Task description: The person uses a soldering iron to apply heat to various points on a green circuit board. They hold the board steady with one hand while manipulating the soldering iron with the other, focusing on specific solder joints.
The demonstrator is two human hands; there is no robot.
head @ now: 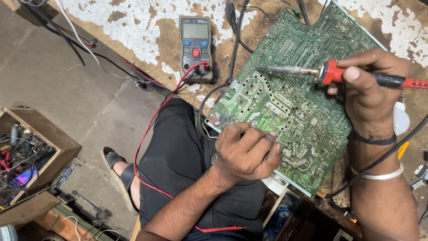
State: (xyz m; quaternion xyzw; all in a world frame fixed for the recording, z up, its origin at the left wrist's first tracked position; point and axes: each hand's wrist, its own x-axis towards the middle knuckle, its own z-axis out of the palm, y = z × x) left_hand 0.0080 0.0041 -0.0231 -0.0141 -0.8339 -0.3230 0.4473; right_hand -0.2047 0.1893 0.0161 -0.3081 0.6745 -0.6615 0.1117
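Head view: one look down over the table and the person's lap.
Right hand: at 3 o'clock, forearm rising from the lower right, fingers clamped on soldering iron, tip pointing toward 9 o'clock above the board.
Left hand: centre, fingers curled together, pressing on the circuit board's near edge.
Circuit board: green, tilted, solder side up.
Multimeter: at 12 o'clock, flat on the table.
Hidden: left fingertips tucked under; iron's cord cut off at the right.
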